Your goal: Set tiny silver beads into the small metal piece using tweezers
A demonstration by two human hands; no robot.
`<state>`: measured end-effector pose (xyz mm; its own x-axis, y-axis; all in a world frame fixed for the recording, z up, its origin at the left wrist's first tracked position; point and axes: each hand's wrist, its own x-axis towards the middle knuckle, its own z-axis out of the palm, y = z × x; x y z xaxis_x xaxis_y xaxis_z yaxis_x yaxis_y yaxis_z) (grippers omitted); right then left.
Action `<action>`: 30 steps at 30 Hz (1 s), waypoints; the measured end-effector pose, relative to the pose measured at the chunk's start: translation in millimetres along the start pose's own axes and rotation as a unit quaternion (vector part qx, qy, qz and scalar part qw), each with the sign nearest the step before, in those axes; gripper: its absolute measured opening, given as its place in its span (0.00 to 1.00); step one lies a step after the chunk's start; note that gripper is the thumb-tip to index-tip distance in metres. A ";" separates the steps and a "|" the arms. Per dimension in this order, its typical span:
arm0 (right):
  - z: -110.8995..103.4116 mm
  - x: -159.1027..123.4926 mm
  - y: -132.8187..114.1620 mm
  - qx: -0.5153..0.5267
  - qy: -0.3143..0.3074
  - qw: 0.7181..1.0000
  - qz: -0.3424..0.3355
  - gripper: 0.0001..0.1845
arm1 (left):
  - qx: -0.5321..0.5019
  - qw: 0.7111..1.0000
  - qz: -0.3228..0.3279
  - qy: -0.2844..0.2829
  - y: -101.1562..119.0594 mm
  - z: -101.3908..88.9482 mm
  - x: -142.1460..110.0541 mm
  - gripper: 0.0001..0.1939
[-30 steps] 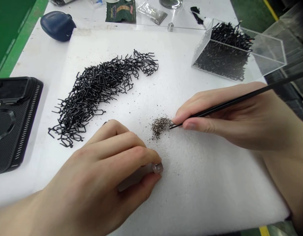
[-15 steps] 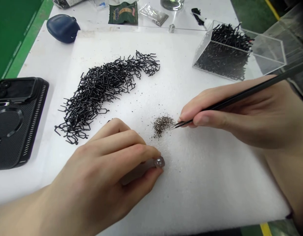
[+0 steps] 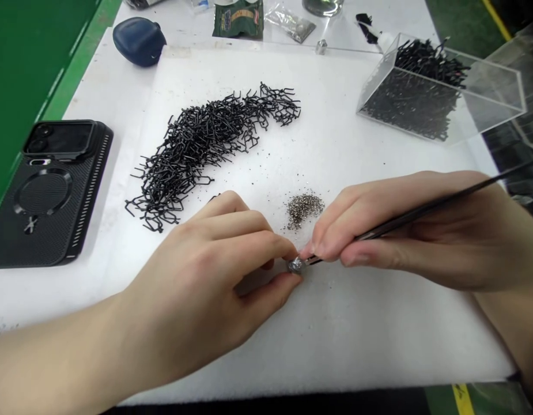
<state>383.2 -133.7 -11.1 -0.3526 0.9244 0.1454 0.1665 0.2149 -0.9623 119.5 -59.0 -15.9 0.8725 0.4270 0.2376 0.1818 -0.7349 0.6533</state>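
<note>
Gripping tweezers [image 3: 499, 178], right hand [image 3: 404, 236] beside left hand [image 3: 192, 282]

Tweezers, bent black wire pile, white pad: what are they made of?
The tweezers look like black-coated steel: slim, rigid, with a faint sheen. The bent black wire pile seems coated metal wire, holding crisp bends, though plastic isn't ruled out. The white pad looks like matte foam, finely pebbled.

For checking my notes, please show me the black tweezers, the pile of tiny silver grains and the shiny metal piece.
black tweezers [image 3: 422, 210]: head view, on the shaft.
pile of tiny silver grains [image 3: 305, 210]: head view, on its middle.
shiny metal piece [image 3: 296, 265]: head view, on its exposed end.
</note>
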 end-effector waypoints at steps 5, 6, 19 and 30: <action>-0.6 1.8 -2.2 -0.011 -0.013 1.000 0.001 0.08 | -0.004 1.000 0.002 0.014 0.0 1.1 -1.8 0.04; -0.7 1.5 -2.4 -0.013 -0.012 1.000 0.003 0.08 | -0.003 1.000 0.002 0.013 0.2 1.5 -1.6 0.04; -1.1 -0.4 -2.6 -0.038 -0.014 0.999 0.004 0.01 | 0.027 0.999 0.021 0.011 2.7 0.6 -2.5 0.03; -0.8 -1.0 -4.8 -0.047 -0.004 0.999 0.012 0.02 | 0.130 0.986 0.096 0.029 8.1 4.2 -13.3 0.11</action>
<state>383.5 -135.4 -6.5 -0.3557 0.9268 0.1208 0.2601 0.2223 -0.9396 111.3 -72.8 -16.8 0.8760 0.2903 0.3852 0.1318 -0.9123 0.3879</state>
